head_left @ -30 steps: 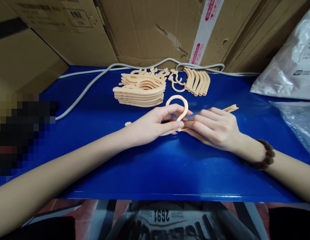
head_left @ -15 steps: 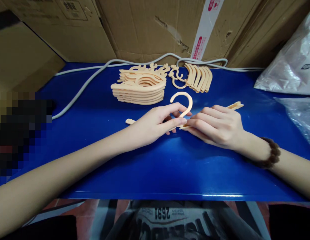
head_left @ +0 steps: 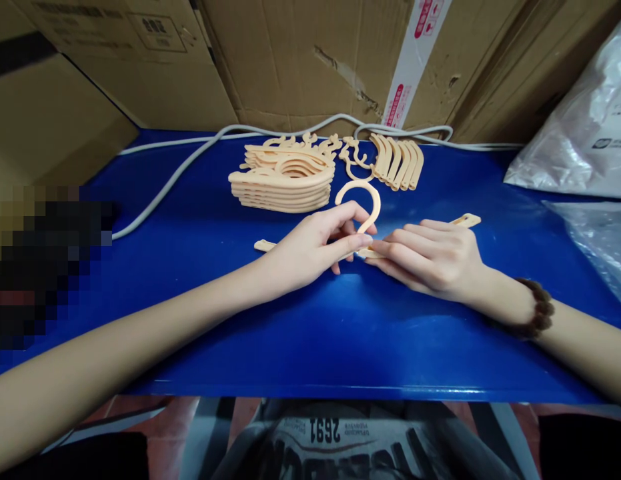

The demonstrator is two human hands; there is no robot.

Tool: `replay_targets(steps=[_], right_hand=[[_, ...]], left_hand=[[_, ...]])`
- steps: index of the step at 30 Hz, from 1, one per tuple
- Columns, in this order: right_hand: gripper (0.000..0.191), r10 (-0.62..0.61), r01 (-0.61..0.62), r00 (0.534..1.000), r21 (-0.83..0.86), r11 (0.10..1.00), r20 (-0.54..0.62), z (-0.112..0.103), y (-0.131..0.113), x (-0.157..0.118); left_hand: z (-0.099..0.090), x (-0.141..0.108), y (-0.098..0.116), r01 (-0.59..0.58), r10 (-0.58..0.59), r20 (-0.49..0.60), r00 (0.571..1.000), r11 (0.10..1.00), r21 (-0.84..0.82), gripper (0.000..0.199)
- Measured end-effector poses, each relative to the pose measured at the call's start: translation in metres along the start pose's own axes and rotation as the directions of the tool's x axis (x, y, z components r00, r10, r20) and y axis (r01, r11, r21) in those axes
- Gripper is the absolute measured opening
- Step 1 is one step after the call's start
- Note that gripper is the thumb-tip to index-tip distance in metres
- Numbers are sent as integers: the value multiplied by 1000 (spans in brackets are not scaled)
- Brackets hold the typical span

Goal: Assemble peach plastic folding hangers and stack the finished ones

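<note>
Between my hands is a cream plastic clothes hanger, its hook [head_left: 374,200] standing up from the middle. My left hand [head_left: 323,243] pinches the base of the hook between thumb and fingers, and one hanger arm [head_left: 264,246] sticks out to its left. My right hand [head_left: 430,257], palm down, is wrapped round the other hanger arm [head_left: 467,220], whose tip shows beyond the knuckles. The two hands almost touch at the hanger's centre. My fingers partly hide the joint there, so I cannot tell how the pieces fit.
Behind my hands lies a stack of cream hangers [head_left: 283,180]. Loose hooks [head_left: 357,163] and a row of curved hanger arms [head_left: 397,160] lie right of it. A grey cable [head_left: 180,170] runs along the back by cardboard boxes [head_left: 300,67]. Plastic bags [head_left: 570,147] sit at right on the blue table [head_left: 310,347].
My right hand and the hanger arm in it have tilted slightly, the arm's outer tip now lower. The hook has shifted a little left. Both hands keep their hold; the view moved slightly.
</note>
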State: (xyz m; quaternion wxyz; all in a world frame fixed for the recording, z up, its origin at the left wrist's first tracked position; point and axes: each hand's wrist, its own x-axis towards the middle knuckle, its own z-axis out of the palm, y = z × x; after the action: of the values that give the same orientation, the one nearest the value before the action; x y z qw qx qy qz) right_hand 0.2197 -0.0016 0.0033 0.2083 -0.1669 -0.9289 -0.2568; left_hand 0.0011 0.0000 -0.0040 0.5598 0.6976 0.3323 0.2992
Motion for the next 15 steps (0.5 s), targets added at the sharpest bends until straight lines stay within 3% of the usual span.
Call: replay_targets(steps=[9,15], right_hand=[[20,38,-38,999,-23,999,27,-2,-3,5],[20,117,-123,990,81,989,84,0,-4,4]], left_hand=[[1,-2,0,4,-5,-54,999,1000,-16,21],[4,-2,-2,-21,25,-117,993,999,31,25]])
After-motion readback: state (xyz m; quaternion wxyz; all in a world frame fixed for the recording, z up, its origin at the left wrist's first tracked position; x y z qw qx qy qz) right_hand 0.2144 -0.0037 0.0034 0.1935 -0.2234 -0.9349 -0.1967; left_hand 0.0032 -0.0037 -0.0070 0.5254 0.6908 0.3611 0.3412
